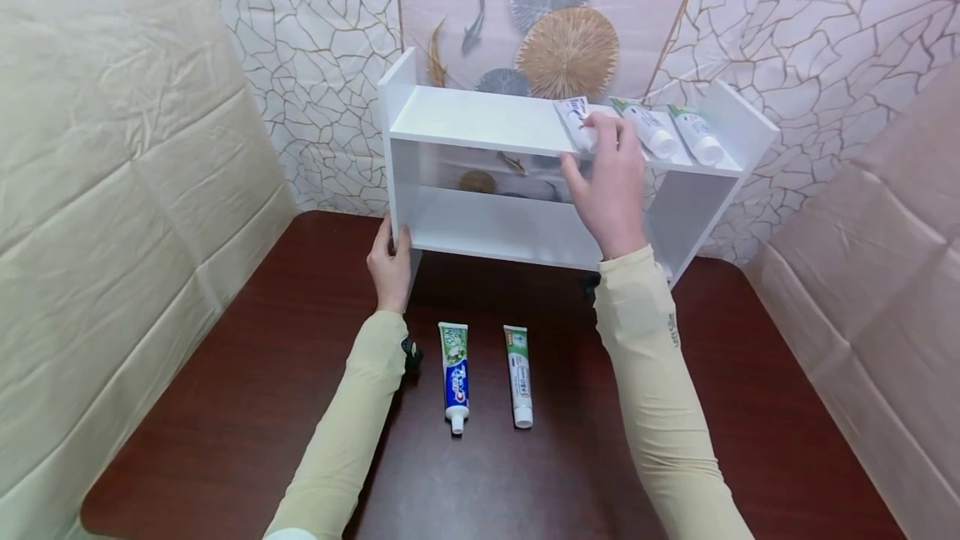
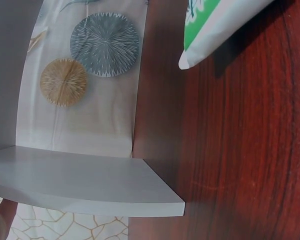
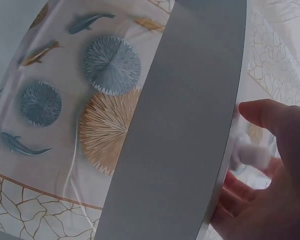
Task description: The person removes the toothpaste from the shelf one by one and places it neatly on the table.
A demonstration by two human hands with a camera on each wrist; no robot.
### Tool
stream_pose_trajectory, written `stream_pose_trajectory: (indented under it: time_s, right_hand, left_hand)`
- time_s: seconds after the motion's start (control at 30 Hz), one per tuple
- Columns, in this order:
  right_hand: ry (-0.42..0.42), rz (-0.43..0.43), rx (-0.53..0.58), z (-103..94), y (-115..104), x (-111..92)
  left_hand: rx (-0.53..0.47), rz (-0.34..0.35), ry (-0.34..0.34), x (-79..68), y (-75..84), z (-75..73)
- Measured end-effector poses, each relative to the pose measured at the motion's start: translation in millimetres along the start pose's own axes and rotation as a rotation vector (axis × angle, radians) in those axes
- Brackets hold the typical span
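Note:
A white two-tier shelf (image 1: 480, 119) stands at the table's back. My left hand (image 1: 390, 269) holds its left side panel low down, thumb in front and fingers at the outer side. At the upper tier my right hand (image 1: 611, 182) reaches over the cap end of a white toothpaste tube (image 1: 573, 117), fingers at the tube. Its thumb lies against the shelf's front edge, spread from the fingers; the tube's white cap (image 3: 252, 155) shows between them. To the right lie two green-and-white toothpaste tubes, one nearer (image 1: 645, 127) and one by the end panel (image 1: 697, 136).
On the dark red table (image 1: 480, 490) lie a blue-and-green toothpaste tube (image 1: 455, 373) and a white-and-green toothpaste tube (image 1: 518, 373), caps toward me. Behind the shelf hangs a patterned cloth (image 1: 322, 48). Pale fabric walls (image 1: 112, 190) close in both sides.

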State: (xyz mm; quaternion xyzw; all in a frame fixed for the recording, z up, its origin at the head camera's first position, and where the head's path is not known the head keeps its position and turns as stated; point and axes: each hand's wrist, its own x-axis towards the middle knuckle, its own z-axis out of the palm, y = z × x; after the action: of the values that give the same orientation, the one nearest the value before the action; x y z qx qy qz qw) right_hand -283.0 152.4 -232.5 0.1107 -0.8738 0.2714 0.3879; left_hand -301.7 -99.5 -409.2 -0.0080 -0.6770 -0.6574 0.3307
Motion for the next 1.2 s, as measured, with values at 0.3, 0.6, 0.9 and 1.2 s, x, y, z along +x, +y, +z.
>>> stream_pose_trajectory:
  time_s: [0.3,0.6,0.9,1.2]
  right_hand:
    - [0.053,0.044,-0.025,-0.9,-2,2]
    - [0.048,0.039,-0.08,0.1,0,-2]
    - [0.066,0.0,0.002,0.7,3,-11]
    - [0.145,0.009,0.093,-4.5,5,-21]
  left_hand:
    - [-0.005,-0.021,-0.015,0.2,0.9,-0.1]
    - [0.004,-0.039,-0.027,-0.2,2.1,-0.7]
    - [-0.013,-0.065,-0.022,5.2,-15.8,-0.1]
    - [-0.018,-0.028,0.004,12.8,-42.0,5.8]
